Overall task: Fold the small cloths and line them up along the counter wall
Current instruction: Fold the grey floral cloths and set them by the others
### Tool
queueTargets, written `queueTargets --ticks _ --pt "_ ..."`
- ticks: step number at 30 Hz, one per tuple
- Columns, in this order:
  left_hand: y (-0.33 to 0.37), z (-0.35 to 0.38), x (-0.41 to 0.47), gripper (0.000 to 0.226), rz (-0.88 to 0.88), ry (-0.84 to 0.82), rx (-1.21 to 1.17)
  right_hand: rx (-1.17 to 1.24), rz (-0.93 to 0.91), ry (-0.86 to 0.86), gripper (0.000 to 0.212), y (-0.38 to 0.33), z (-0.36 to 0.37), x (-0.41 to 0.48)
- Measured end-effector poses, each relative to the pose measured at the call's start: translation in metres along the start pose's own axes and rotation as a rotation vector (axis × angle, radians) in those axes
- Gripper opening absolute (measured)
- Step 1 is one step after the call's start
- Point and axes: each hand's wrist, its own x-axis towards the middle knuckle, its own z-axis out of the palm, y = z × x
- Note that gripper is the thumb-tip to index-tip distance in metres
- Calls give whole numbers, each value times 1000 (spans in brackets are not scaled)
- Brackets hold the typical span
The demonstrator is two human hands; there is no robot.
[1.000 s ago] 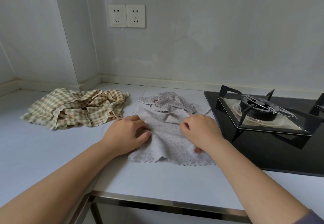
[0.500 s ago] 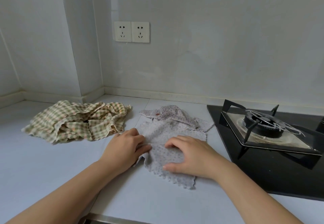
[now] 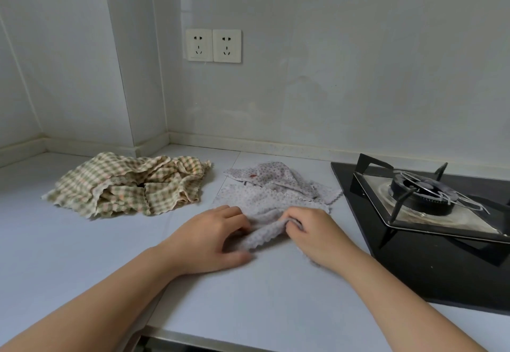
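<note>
Cloth (image 3: 263, 234), grey and dotted, lies bunched mid-counter between your hands, its ridge running left to right. Your left hand (image 3: 212, 237) and right hand (image 3: 313, 234) each pinch an end with curled fingers (image 3: 231, 211). Wall (image 3: 331, 89) lies beyond, checked cloths (image 3: 129, 186) far-left.

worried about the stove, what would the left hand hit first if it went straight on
The left hand meets the bunched grey dotted cloth first, then likely the right hand; the gas stove lies further off.
</note>
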Motion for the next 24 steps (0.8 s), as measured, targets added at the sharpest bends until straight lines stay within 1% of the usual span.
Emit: queueTargets --ticks 1,3,6,8,9,11,13,15,16,17,20,24 --pt "-1 2 1 29 -33 27 32 48 43 27 26 1 0 1" --pt "0 5 2 26 -152 103 3 135 107 71 26 3 -2 3" --pt "-5 5 1 29 -310 211 -111 253 152 109 29 4 -3 3" --pt "-6 5 0 24 -383 259 -217 278 145 125 34 4 -3 2" --pt "-7 5 1 25 -413 291 -281 298 145 127 35 5 -3 2" --pt "-10 4 3 30 -477 343 -377 311 140 87 28 3 -3 2" --pt "-11 4 4 28 -546 363 -427 294 106 -25 12 0 -5 -1" --pt "-13 3 5 24 -604 371 -448 170 63 -107 33 1 -4 -4" --pt "-13 3 5 25 -628 375 -447 106 60 -109 39 2 -3 -3" --pt "-14 3 5 29 -646 384 -443 90 59 -87 40 3 -3 -3" --pt "-13 3 6 36 -689 411 -421 167 54 35 37 7 -5 1" --pt "-18 3 4 31 -732 429 -390 262 103 121 36 11 -12 2"
